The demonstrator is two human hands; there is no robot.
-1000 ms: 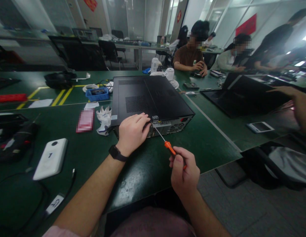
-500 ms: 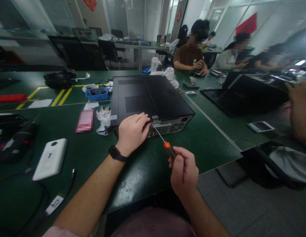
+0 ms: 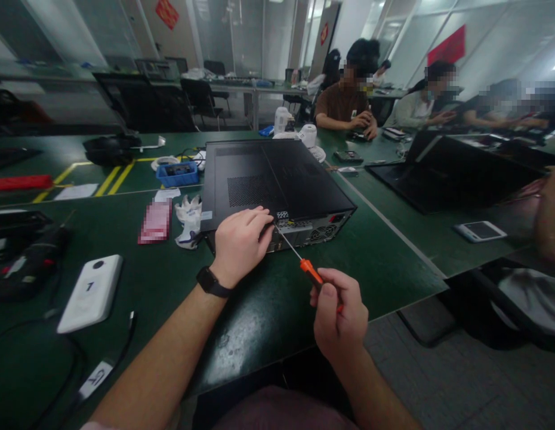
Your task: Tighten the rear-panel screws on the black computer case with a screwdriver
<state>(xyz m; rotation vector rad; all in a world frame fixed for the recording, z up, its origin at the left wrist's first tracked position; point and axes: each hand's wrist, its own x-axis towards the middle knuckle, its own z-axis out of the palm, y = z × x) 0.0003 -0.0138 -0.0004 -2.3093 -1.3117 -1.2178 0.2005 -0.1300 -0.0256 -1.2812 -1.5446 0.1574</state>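
Note:
A black desktop computer case [image 3: 259, 170] lies flat on the green table, its rear panel with fan grille and ports facing me. My right hand [image 3: 342, 313] is wrapped round the orange and black handle of a screwdriver [image 3: 311, 272]. The thin shaft slants up and left to the upper edge of the rear panel. My left hand [image 3: 241, 242] lies against that same edge, thumb and fingers drawn together beside the screwdriver's tip. Whatever is between those fingertips, and the exact spot the tip touches, cannot be made out.
Left of the case lie a crumpled glove [image 3: 188, 221], a pink packet [image 3: 156, 221], a blue tray [image 3: 178, 173] and a white numbered device [image 3: 90, 292]. A black laptop [image 3: 438, 179] and a phone [image 3: 480, 231] are on the right. Several people sit beyond.
My right hand and the screwdriver handle have shifted slightly right and down in view, and the handle appears turned a little. My left hand stays at the case edge.

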